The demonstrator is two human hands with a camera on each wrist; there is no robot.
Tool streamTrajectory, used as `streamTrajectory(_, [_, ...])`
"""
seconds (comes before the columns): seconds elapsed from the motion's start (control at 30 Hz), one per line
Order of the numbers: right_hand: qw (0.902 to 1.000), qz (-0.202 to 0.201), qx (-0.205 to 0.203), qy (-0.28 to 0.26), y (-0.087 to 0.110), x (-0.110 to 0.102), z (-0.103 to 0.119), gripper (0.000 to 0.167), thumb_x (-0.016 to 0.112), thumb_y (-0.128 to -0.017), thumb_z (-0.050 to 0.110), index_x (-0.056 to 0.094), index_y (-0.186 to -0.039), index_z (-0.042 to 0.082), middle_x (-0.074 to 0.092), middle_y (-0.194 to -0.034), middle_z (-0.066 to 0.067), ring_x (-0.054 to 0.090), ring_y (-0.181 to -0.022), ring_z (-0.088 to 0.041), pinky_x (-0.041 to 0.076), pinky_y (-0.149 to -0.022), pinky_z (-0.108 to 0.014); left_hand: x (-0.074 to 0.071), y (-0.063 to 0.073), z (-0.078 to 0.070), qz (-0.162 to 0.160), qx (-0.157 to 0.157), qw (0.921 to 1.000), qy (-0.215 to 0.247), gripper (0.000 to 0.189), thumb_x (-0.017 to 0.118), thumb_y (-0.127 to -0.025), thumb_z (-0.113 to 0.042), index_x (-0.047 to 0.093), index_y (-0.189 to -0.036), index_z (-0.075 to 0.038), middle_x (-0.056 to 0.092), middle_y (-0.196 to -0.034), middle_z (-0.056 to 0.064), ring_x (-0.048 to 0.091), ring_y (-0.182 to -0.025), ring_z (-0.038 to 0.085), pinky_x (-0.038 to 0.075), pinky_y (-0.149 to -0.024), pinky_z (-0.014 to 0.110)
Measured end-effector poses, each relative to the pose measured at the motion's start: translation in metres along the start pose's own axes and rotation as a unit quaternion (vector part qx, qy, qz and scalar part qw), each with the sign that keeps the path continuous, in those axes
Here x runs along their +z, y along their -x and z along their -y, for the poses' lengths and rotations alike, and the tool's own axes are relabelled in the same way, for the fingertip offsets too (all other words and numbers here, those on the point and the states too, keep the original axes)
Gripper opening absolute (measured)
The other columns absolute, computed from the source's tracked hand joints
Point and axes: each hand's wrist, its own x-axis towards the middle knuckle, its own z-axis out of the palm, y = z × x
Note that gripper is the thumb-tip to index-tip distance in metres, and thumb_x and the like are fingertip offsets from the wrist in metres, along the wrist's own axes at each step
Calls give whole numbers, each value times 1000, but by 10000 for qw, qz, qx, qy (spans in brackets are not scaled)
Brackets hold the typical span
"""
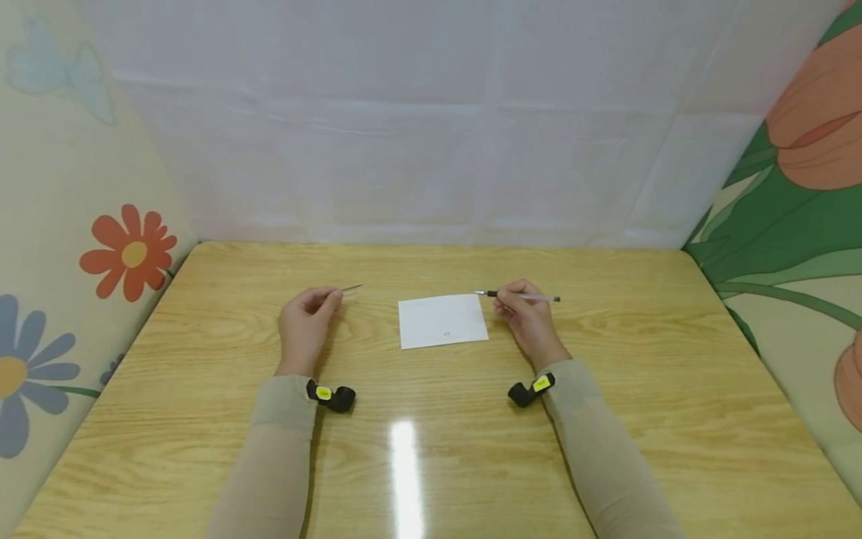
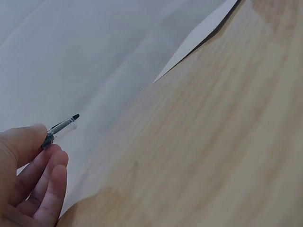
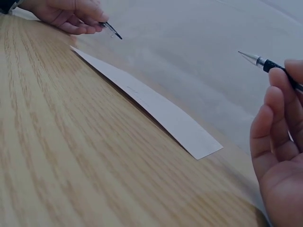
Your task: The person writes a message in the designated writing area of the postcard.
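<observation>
My left hand (image 1: pixel 306 326) pinches a clear pen cap with a black clip (image 2: pixel 61 128) between thumb and index finger, its end pointing right. In the head view the cap (image 1: pixel 352 287) looks like a thin dark line. On the other side, my right hand (image 1: pixel 533 329) grips an uncapped pen (image 3: pixel 266 64), with a metal tip and black grip. The pen (image 1: pixel 492 293) points left, its tip above the upper right corner of a white sheet of paper (image 1: pixel 438 318). The paper lies between the hands, slightly curved, with a small dark mark near its lower edge.
A wood-grain table (image 1: pixel 465 419) carries everything. White cloth (image 1: pixel 431 150) hangs behind it. Flower-printed panels stand at the left (image 1: pixel 54 187) and right (image 1: pixel 808 299). A small black camera (image 1: pixel 340 398) is strapped to the left wrist, another (image 1: pixel 521 394) to the right.
</observation>
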Motion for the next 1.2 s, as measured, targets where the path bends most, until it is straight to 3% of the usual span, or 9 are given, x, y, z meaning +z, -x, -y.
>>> streamTrajectory(0.13, [9999,100,-43,-92,0,1,-1,25,53,-99,-8,67,-86,9,67,-81,-6,64,-77,-15,54,-71,-24,-1,0,1,-119,5,9998,-130,30,69,-98,-26,75,-111,1,71,-85,-4,67,-78,6,55,-73,15])
streamTrajectory(0.37, [9996,163,-96,-199,-1,1,-2,27,51,-97,-9,67,-85,9,66,-80,-7,63,-75,-15,54,-69,-23,-3,0,2,-403,177,9962,-754,28,69,-99,-27,76,-109,-2,74,-89,7,62,-73,2,50,-67,13])
streamTrajectory(0.57, [9996,191,-76,-208,-2,1,-2,27,51,-98,-10,66,-85,8,66,-80,-7,63,-75,-14,53,-69,-23,-4,-2,5,-558,273,9899,-1278,27,69,-99,-27,77,-109,-3,74,-97,13,58,-77,7,45,-68,15])
streamTrajectory(0.9, [9996,254,-71,-130,-1,1,-1,25,52,-99,-8,66,-86,9,66,-80,-8,62,-75,-15,53,-69,-24,-4,-3,5,-448,451,9817,-1796,23,70,-98,-22,78,-107,-2,75,-99,16,62,-81,18,44,-68,18])
streamTrajectory(1.2, [9995,243,-82,-165,0,0,-2,30,48,-98,-11,66,-85,8,66,-78,-7,61,-72,-16,53,-68,-24,-3,-5,5,-304,284,9786,-2015,24,70,-98,-24,78,-106,-2,75,-97,16,63,-83,21,46,-72,26])
